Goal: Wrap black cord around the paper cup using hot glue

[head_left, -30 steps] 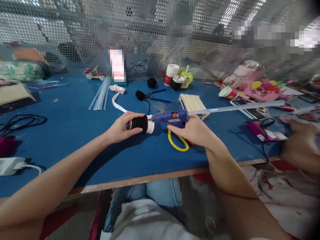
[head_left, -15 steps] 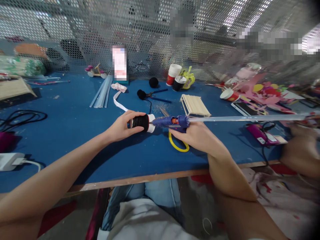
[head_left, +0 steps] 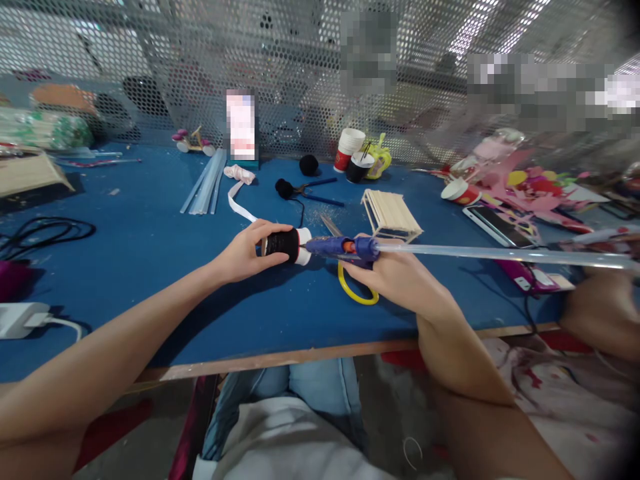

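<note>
Tabletop (head_left: 145,207) (blue) before perforated screen (head_left: 295,87).

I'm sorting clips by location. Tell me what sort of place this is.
Probably a craft workspace: the right hand holds a blue glue gun, clear glue sticks lie on the blue table, and a small frame built of pale sticks stands nearby.

Open room is left on the desk (head_left: 280,313) nearer than the scissors (head_left: 358,297); rightward, passage is barred by the long glue stick (head_left: 500,253), and farther back by the wooden frame (head_left: 393,212).
</note>
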`<state>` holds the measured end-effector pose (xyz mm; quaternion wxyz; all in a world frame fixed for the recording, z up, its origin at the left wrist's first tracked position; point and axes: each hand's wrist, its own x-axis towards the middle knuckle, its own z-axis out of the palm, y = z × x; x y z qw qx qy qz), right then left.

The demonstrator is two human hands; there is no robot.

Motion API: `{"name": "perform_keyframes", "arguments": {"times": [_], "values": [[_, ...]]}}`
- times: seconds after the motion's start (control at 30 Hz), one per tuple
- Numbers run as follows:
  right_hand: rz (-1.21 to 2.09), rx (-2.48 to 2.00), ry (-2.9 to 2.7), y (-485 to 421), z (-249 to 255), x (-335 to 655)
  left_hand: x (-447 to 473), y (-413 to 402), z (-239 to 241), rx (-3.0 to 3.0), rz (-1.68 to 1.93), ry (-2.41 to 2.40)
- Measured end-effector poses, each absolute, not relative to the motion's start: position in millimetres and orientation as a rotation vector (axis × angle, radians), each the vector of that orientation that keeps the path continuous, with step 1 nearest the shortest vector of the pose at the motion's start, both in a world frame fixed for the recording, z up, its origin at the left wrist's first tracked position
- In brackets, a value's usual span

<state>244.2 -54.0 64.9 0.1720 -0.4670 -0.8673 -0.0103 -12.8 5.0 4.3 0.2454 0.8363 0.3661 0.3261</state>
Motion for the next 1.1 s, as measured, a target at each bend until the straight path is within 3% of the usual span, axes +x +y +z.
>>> {"name": "perform_keyframes", "arguments": {"times": [0.57, 1.1], "values": [[-0.093, -1.478, -2.402, -48, 66, 242, -12, 4, 6, 2.382, 0.904, 0.884], [0.04, -1.484, -2.35, -46, 70, 244, -12, 2, 6, 2.43, 0.924, 0.803]]}}
